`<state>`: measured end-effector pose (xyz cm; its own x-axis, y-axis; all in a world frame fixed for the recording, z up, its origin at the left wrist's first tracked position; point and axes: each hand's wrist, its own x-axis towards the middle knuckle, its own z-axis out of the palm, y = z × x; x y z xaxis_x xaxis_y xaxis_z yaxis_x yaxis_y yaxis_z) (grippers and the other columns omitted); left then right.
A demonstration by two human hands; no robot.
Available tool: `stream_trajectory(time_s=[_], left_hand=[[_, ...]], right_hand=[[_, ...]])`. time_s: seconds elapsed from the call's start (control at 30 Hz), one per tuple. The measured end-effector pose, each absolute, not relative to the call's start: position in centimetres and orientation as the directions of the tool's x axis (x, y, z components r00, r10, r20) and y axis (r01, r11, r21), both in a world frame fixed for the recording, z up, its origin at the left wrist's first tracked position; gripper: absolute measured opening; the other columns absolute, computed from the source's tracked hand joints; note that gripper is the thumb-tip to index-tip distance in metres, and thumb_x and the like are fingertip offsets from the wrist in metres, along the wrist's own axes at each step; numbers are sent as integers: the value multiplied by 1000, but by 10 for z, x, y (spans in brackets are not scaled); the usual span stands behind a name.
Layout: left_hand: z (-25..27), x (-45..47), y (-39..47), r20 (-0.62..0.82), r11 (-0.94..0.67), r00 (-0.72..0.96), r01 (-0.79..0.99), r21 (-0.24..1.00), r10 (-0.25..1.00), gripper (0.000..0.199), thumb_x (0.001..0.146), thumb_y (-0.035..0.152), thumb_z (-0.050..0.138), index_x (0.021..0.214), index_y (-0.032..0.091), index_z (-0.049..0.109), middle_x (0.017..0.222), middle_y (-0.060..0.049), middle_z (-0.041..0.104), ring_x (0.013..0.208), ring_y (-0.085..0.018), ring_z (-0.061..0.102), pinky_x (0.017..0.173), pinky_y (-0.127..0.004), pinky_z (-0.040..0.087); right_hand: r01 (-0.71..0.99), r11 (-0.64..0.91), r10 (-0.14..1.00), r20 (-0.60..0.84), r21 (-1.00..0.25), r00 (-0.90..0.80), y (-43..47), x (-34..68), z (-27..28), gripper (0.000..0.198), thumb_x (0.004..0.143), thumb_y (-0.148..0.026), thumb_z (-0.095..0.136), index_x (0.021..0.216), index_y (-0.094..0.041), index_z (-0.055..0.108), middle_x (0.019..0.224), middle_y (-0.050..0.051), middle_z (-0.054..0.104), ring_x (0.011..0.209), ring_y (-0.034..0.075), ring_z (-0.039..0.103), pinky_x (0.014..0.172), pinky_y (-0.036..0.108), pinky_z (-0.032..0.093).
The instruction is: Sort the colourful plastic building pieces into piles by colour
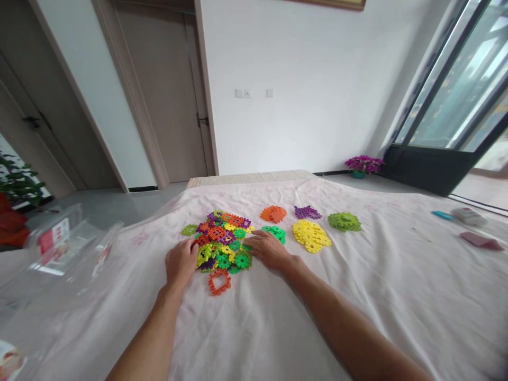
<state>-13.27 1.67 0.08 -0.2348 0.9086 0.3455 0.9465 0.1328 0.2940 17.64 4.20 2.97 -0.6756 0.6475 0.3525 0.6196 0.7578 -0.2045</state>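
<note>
Left hand (181, 261) and right hand (272, 251) flank the mixed pile (223, 246) (whether either grips anything, can't tell)

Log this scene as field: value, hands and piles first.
left hand: at left edge of mixed pile; grip unclear
right hand: at mixed pile's right side; grip unclear
sorted piles: orange, purple, green, yellow, lime
loose piece: orange square frame, nearer the person than mixed pile
surface: pale cloth
</note>
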Motion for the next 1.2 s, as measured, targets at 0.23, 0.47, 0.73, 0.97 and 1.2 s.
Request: stream_trajectory(time_s=[0.23,0.47,0.73,0.97,1.2], left_hand=[[1,-133,16,355,126,-230,948,293,906,39,95,32,38,119,21,66,122,-6,70,114,-22,62,96,-33,43],[1,-133,16,349,133,-236,947,293,907,38,95,32,38,119,21,66,123,-6,70,114,-21,62,97,-32,42],[2,-133,16,346,126,-230,946,298,910,40,95,32,37,121,20,66,123,-8,70,113,-23,62,97,-34,43],[3,-131,15,350,128,-236,944,305,907,40,95,32,38,120,21,66,122,-7,70,113,-23,62,97,-34,43],[2,-133,15,346,123,-226,948,295,911,41,95,33,37,121,20,66,123,-8,70,113,-23,62,98,-34,43]], right_hand=[[609,765,632,426,-211,-647,43,179,30,27,101,-29,47,106,-23,73,98,6,74,99,19,63,91,31,42],[787,503,781,577,-356,-239,58,192,20,27,98,-25,47,109,-21,71,103,7,74,96,20,65,88,30,45],[854,278,799,599,-439,48,67,216,20,28,96,-25,47,106,-23,73,99,6,74,92,22,63,86,34,45],[848,328,771,637,-415,13,63,217,23,26,92,-20,51,104,-23,73,102,8,72,97,24,58,91,37,43],[717,647,700,575,-258,-424,47,192,32,26,92,-16,53,106,-25,73,108,6,72,108,23,56,97,39,40]])
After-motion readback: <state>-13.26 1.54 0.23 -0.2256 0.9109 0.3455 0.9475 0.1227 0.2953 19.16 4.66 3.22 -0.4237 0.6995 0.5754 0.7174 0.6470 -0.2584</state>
